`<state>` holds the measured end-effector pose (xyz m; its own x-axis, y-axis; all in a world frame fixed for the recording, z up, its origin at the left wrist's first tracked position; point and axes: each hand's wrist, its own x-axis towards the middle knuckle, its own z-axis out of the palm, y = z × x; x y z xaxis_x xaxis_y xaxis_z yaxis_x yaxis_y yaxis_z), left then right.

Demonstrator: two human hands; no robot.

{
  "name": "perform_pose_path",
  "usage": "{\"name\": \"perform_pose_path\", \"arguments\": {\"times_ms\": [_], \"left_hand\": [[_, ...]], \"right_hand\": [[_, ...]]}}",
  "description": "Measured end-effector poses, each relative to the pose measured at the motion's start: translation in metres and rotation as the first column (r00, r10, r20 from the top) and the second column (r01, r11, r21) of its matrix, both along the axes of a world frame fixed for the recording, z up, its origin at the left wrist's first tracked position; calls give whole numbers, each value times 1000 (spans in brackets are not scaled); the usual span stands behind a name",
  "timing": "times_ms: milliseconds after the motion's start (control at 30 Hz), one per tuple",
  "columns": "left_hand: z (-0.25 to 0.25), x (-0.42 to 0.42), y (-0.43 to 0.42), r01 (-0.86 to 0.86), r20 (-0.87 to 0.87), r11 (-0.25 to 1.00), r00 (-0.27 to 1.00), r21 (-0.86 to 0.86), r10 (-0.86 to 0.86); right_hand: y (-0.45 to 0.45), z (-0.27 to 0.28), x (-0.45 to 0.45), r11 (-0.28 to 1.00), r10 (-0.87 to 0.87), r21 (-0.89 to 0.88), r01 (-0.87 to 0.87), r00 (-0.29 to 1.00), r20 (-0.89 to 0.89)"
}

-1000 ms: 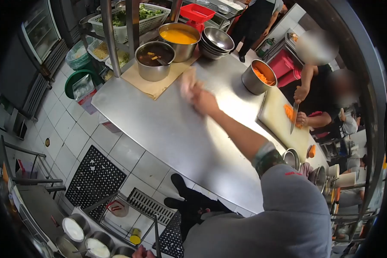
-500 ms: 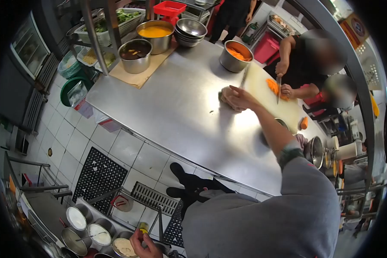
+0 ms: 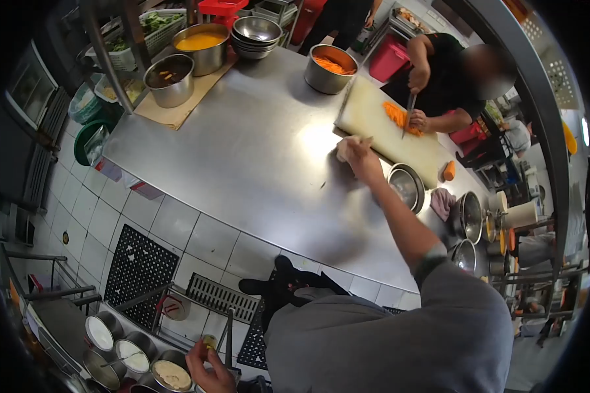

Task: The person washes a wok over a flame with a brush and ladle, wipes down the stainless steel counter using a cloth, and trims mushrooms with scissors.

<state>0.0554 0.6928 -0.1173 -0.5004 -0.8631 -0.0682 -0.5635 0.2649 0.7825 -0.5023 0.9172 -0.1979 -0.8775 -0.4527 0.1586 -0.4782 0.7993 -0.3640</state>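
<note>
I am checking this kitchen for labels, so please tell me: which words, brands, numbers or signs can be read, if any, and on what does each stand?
None can be read.
Red marking on the round container: too blurred to read.
Box under the steel table: any print is too small to read.

Pale cloth-like thing [image 3: 341, 150] gripped in right hand [image 3: 360, 157] at steel table [image 3: 242, 164], just beside cutting board [image 3: 362, 108]. Left hand [image 3: 210, 370] held near metal pot [image 3: 176, 356]. Knife [image 3: 410, 112] held at carrot strips [image 3: 394, 114] on board by co-worker [image 3: 442, 72].
</note>
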Motion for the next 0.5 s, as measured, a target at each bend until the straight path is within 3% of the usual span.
{"name": "perform_pose_path", "arguments": {"times_ms": [33,133,200,333,367,433,467,500], "left_hand": [[-1,4,2,12,39,1000,999,0,-12],[-4,7,11,-12,86,1000,996,-3,12],[-7,2,18,-62,41,998,997,-8,62],[-6,-35,30,53,30,997,998,-48,-52],[-1,-46,33,109,33,993,994,-46,-107],[13,-65,44,151,36,988,988,-35,-150],[16,-67,51,148,41,988,988,-37,-147],[16,-69,58,145,41,989,989,-38,-143]], "right_hand": [[6,-1,-12,997,82,-5,-83,995,-55],[1,-28,35,981,-112,145,130,986,-124],[-10,-15,112,995,38,100,-17,977,-210],[1,-2,180,900,411,-141,-413,910,-44],[-2,7,166,894,368,-282,-347,929,25],[-5,38,110,968,145,-242,-70,941,307],[-2,29,65,976,81,-215,-24,962,260],[-5,34,28,998,6,-66,9,974,227]]}}
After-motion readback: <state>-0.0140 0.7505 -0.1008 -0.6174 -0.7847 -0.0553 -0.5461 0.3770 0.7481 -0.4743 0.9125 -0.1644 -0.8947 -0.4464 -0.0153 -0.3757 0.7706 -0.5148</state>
